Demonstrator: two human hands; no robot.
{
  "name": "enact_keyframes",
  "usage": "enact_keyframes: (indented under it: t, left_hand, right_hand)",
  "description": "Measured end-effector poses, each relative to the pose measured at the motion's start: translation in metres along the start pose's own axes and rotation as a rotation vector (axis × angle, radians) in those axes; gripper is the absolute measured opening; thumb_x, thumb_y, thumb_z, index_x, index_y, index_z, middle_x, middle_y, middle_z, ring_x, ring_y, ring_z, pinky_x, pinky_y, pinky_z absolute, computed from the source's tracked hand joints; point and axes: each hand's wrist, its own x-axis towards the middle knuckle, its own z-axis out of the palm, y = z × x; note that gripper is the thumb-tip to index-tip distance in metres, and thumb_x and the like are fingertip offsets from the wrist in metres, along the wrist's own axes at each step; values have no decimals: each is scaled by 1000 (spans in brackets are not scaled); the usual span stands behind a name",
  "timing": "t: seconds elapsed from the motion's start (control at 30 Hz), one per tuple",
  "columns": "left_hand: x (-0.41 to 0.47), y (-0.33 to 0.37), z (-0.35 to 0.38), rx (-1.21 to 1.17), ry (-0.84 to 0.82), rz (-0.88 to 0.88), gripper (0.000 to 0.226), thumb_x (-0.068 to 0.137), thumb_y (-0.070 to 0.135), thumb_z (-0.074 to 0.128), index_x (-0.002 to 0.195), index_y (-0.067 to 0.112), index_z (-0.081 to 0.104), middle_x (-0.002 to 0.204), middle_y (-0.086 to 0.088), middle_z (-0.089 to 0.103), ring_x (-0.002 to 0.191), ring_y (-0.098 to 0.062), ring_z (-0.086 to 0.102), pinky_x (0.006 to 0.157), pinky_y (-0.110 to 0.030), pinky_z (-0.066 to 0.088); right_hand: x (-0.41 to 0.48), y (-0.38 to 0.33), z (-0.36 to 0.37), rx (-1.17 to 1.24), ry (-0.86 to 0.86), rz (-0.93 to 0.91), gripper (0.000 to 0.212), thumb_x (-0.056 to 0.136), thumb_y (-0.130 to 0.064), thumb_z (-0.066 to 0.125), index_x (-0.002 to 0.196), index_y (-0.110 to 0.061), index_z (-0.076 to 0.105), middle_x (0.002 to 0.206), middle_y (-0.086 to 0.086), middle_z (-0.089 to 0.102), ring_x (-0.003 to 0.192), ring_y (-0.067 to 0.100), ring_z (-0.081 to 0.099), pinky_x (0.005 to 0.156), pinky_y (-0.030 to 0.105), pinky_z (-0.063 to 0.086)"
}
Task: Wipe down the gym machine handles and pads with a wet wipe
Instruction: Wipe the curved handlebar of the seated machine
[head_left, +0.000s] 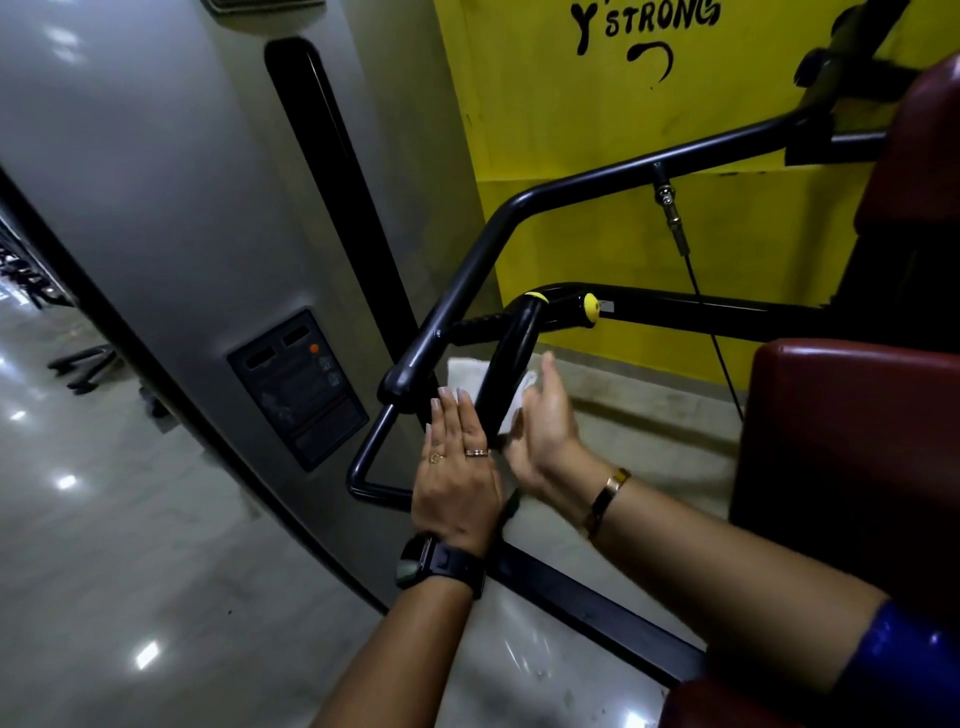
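Head view, and the wet wipe (466, 375) is draped behind the upright black handle (506, 371) of the gym machine; left hand (457, 470) lies flat, fingers straight, tips pressing the wipe's near edge; right hand (545, 434) comes in from the other side, thumb up, its fingers hidden by the wipe, so gripping or just pressing, I cannot tell; the wipe looks thin, limp and damp, likely to bunch or slip; best wrapped round the grip and squeezed; the red seat pad (852, 441) waits alongside.
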Motion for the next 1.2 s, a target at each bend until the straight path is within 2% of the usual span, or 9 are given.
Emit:
enact_keyframes:
  t: [0.13, 0.23, 0.3, 0.57, 0.77, 0.97, 1.07, 1.13, 1.2]
  left_hand:
    - [5, 4, -3, -88, -30, -57, 57, 108, 32, 7, 140, -8, 31, 138, -29, 49, 126, -38, 52, 98, -45, 48]
    - [1, 0, 1, -56, 8, -30, 57, 104, 24, 19, 153, -2, 10, 144, -28, 43, 134, -35, 43, 106, -42, 41]
    - [0, -2, 1, -58, 11, -9, 71, 94, 20, 33, 154, 2, -1, 147, -27, 40, 137, -33, 39, 110, -42, 35]
    - [-2, -2, 1, -20, -11, -4, 77, 91, 21, 36, 154, 3, -5, 147, -27, 39, 138, -33, 37, 109, -42, 35]
    - [0, 0, 0, -77, 17, -12, 77, 91, 19, 40, 154, 3, 0, 144, -26, 43, 135, -31, 37, 101, -40, 46]
    - [-1, -2, 1, -26, 14, 4, 71, 96, 22, 35, 154, 1, -1, 145, -27, 42, 135, -33, 39, 105, -41, 42]
    - [-1, -1, 0, -12, -16, 1, 79, 89, 20, 39, 153, 1, -3, 147, -27, 40, 137, -31, 35, 108, -41, 37]
    - [-2, -1, 0, -6, -29, -3, 80, 89, 20, 39, 153, 1, -4, 147, -27, 40, 137, -33, 38, 109, -41, 35]
    - [-2, -1, -1, -3, -37, -7, 79, 89, 19, 38, 153, 2, -4, 147, -27, 40, 137, -33, 39, 109, -42, 34]
  right_hand:
    - [-14, 21, -4, 81, -24, 8, 66, 97, -58, 30, 125, -4, 55, 116, 11, 66, 94, 19, 70, 76, 28, 58]
    - [0, 3, -1, 126, 18, -72, 73, 96, -60, 30, 135, -2, 50, 129, 20, 59, 118, 30, 58, 94, 36, 49]
    - [14, -17, 0, 123, 59, -106, 77, 94, -65, 27, 136, -6, 50, 128, 18, 59, 117, 30, 57, 100, 37, 44]
    - [38, -29, 9, 176, 7, -98, 84, 87, -76, 23, 88, -4, 64, 68, 12, 62, 64, 26, 58, 76, 38, 46]
    - [22, 4, -9, 120, -74, 71, 78, 89, -73, 28, 97, -2, 60, 76, 18, 66, 68, 28, 67, 71, 34, 55]
    - [9, 6, -7, 141, -67, -129, 34, 98, -32, 44, 94, -11, 70, 91, 8, 70, 86, 20, 68, 84, 33, 53]
    - [19, -16, 3, 95, 8, -180, 29, 94, -30, 50, 101, -7, 66, 95, 10, 66, 84, 22, 64, 89, 32, 48]
    - [31, -32, 8, 67, 32, -194, 35, 93, -34, 49, 86, -8, 71, 91, 10, 67, 83, 22, 63, 95, 36, 45]
    - [41, -47, 12, 32, 28, -230, 40, 93, -35, 49, 65, -13, 68, 73, 4, 67, 74, 20, 63, 85, 37, 45]
